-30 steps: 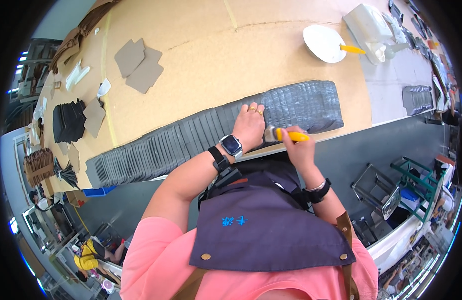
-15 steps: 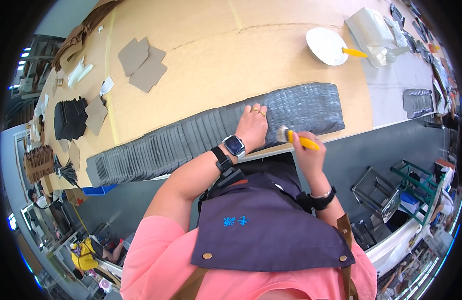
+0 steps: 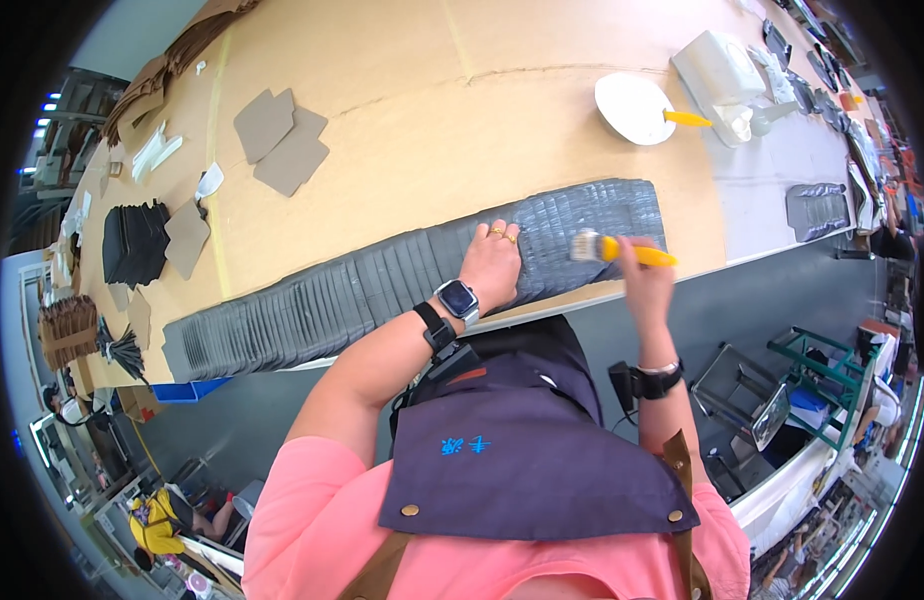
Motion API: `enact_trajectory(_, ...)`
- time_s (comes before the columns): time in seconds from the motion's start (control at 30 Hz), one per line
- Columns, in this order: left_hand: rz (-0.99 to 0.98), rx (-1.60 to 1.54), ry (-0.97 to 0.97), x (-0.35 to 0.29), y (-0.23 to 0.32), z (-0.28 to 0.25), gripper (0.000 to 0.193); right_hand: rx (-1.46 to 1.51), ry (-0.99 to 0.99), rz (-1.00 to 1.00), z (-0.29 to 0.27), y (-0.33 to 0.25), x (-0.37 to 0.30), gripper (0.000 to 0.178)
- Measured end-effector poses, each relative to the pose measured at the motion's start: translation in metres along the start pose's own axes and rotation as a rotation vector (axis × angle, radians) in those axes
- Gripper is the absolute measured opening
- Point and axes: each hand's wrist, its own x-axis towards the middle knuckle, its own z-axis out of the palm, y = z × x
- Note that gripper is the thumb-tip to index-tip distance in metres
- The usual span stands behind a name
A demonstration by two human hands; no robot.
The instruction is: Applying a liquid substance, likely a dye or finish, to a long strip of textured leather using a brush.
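A long row of overlapping dark grey flat pieces (image 3: 372, 267) lies slantwise along the table's near edge. Its right part looks wet and shiny. My left hand (image 3: 490, 268) presses on the middle of this row, with fingers bent down onto it and their tips hidden. My right hand (image 3: 646, 290) is closed around the yellow handle of a flat paintbrush (image 3: 610, 248). The pale bristles point left, over the shiny part of the row; whether they touch it I cannot tell.
A white bowl (image 3: 622, 100) with a yellow-handled tool stands farther back, beside a whitish plastic jug (image 3: 720, 75). Brown flat pieces (image 3: 282, 140) and a black stack (image 3: 135, 243) lie at left. Another grey stack (image 3: 817, 210) lies right; a stool (image 3: 742, 395) stands on the floor.
My right hand and the brush have moved right and slightly up, over the shiny part. My left hand stays on the row. The whole view has shifted a little.
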Motion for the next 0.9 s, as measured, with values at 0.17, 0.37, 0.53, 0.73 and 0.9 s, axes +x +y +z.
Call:
enact_trajectory(0.17,-0.027,0.005,-0.029,0.002,0.002,0.001,0.037,-0.058,-0.227,-0.054,0.037,0.010,0.022,0.019)
enact_trajectory(0.37,-0.054,0.008,-0.036,0.000,0.002,0.000,0.040,-0.417,0.041,-0.046,-0.022,0.053,0.058,0.026)
enact_trajectory(0.53,-0.071,0.071,-0.038,-0.001,0.003,0.000,0.043,0.229,0.489,0.071,-0.116,0.054,0.073,0.025)
enact_trajectory(0.73,-0.109,0.009,0.071,0.001,-0.003,-0.001,0.045,0.562,0.456,0.148,-0.140,0.038,0.067,0.023)
enact_trajectory(0.9,-0.162,-0.030,0.069,-0.009,-0.003,0.002,0.042,0.553,0.340,0.185,-0.124,0.032,0.056,0.024)
